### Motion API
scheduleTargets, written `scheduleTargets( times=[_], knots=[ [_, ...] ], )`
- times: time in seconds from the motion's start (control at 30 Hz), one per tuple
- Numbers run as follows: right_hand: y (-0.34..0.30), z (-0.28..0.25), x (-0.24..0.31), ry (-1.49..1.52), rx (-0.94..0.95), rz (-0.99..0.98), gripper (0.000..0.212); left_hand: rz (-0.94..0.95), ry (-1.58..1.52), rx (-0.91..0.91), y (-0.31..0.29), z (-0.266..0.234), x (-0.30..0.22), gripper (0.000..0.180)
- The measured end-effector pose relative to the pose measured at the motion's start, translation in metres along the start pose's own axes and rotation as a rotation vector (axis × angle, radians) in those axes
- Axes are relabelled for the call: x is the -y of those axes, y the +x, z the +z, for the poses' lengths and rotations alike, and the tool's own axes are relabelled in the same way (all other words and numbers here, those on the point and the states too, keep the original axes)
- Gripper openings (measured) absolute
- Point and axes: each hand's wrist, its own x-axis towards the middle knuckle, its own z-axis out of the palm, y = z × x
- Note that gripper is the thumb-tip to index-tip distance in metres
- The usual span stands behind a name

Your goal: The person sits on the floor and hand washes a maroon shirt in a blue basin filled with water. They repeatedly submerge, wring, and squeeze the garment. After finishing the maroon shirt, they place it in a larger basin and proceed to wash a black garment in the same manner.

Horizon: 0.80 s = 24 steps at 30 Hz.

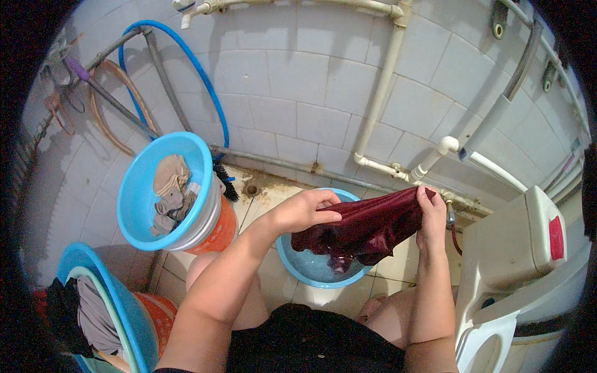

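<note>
Grasping a dark red cloth [376, 221] by its upper edge with both hands, holding it stretched between them in the air over a light-blue basin [301, 267] on the tiled floor [398, 264]. Pinching the cloth's upper left part with the left hand [308, 208], curling the fingers over from above and pressing the thumb below them. Turning the back of that hand upward and outward. Gripping the upper right corner with the right hand [431, 214], setting the thumb close to the very edge and hiding most of the other fingers from view. Releasing with neither hand.

Reaching the left forearm [242, 258] diagonally up and rightward from the lower edge of view. Raising the right forearm [432, 292] almost straight up, in line with the wrist. Tilting the cloth's upper edge upward to the right, letting the lower part droop in uneven, shiny folds above the basin. Being unable to tell about contact between the lowest tip and the basin.

Having, to the left, a blue tub [137, 202] of grey and beige clothes [171, 193] above an orange bucket [217, 233], and, nearer, a second blue tub [140, 329] with black and grey clothes [96, 317]. Facing a tiled wall [267, 81], bending bare legs near a white toilet [491, 255] on the right.
</note>
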Motion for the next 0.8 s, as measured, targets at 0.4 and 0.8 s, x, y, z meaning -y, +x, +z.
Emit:
scheduleTargets(
  times=[0.4, 0.8],
  knots=[
    [0.006, -0.012, 0.012, 0.238, -0.052, -0.035, 0.018, -0.111, 0.546, 0.141, 0.009, 0.004, 0.031, 0.030],
    [0.012, -0.029, 0.019, 0.280, -0.122, -0.044, 0.019, 0.033, 0.393, -0.157, 0.006, -0.042, 0.058, 0.027]
  ],
)
